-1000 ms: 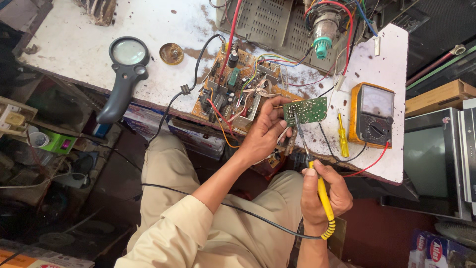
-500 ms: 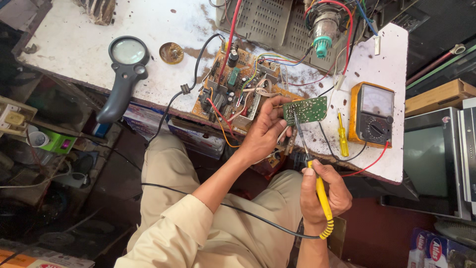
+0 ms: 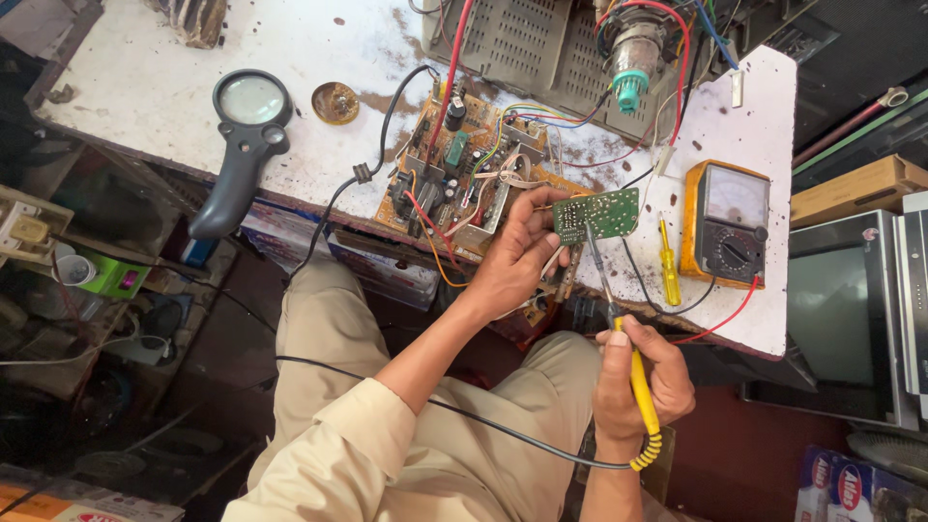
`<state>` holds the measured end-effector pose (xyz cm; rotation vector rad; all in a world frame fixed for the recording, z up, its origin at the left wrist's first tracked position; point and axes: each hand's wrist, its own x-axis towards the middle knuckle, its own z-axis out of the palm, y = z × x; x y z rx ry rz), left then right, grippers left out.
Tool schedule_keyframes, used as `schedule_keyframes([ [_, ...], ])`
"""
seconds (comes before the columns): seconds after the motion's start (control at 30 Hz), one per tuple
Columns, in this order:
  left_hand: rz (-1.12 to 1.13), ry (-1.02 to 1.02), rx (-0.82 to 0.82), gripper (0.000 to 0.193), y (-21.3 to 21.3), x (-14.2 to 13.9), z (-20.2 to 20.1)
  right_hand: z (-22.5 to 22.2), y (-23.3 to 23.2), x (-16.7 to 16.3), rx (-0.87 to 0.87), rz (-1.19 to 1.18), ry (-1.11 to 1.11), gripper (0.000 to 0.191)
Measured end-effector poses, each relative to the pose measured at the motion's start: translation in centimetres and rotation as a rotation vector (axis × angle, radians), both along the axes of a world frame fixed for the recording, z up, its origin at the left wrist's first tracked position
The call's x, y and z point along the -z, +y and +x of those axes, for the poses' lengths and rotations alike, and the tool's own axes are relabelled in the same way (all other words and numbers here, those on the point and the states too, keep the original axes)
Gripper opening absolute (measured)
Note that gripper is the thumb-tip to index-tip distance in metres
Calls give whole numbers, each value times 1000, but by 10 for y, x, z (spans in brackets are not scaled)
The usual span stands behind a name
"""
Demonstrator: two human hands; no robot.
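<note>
- I see a big white work table with brown spots on it. It fills the top of the view.
- At the back of the table lies a grey metal frame with lots of small holes, and coloured wires run over it.
- In front of that is a large brown circuit board full of parts. It sits at the near edge of the table.
- A black magnifying glass lies on the table, well to the left of the brown board.
- An orange meter with a dial sits on the right end of the table.
- My left hand is closed around a small green circuit board. It holds the board up just over the table edge, between the brown board and the meter.
- My right hand is closed tight on a yellow soldering iron. The thin tip points up and reaches the bottom edge of the green board.
- A little yellow screwdriver lies on the table just left of the meter.
- A small round brass thing sits next to the magnifying glass.
</note>
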<state>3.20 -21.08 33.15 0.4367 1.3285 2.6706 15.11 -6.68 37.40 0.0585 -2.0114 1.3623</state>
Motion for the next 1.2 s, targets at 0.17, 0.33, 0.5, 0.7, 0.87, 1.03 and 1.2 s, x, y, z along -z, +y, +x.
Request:
schedule_keyframes([
  [0.17,-3,10,-3,50,-1,-2,0,2,2,6,-26,-29,-12,15],
  [0.33,-8,0,1,49,-1,-4,1,2,1,5,-26,-30,-50,14],
  [0.5,6,-1,5,50,-1,-4,1,1,1,3,-8,-14,-56,14],
  [0.7,-8,-2,0,50,0,-3,0,0,1,4,-9,-13,-49,14],
  [0.87,-18,5,-2,50,0,-2,1,1,1,5,-15,-40,-38,13],
  [1.03,-15,16,-4,50,-1,-2,0,1,3,3,38,-79,-42,14],
  [1.2,-8,23,0,50,-1,-3,0,1,6,2,39,-141,-35,15],
])
